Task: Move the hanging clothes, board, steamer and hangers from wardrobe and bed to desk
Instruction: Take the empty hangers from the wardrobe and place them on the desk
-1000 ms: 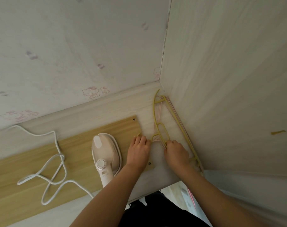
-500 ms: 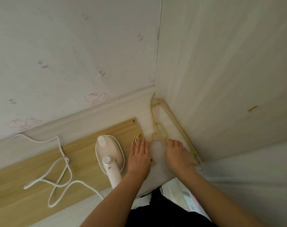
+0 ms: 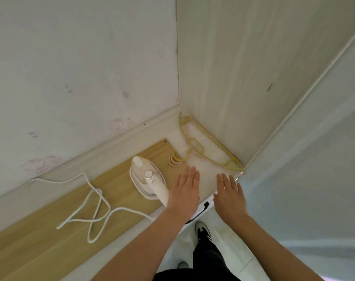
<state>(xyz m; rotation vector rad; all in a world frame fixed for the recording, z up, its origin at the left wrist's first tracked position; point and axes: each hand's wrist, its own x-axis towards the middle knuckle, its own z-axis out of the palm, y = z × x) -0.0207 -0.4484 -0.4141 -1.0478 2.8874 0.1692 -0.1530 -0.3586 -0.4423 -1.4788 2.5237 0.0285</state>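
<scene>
Since the hangers (image 3: 200, 148) lie flat in the desk's far right corner, tucked against the side panel (image 3: 243, 88), they look set down for good, out of the way of the other things. Their hooks point toward the board (image 3: 75, 216), which runs along the desk's (image 3: 200, 169) near edge from the left. On the board's right end sits the steamer (image 3: 147, 182), its handle pointing at the person, and its white cord (image 3: 91, 209) loops loosely over the board to the left. Both hands hang over the desk's near right corner, just short of the hangers. Left hand (image 3: 184, 191) has straight, nearly closed-up fingers and holds nothing; right hand (image 3: 230, 194) has fingers spread and relaxed, likewise free. Whether the fingertips touch the desk I cannot tell. No clothes show anywhere on the desk.
</scene>
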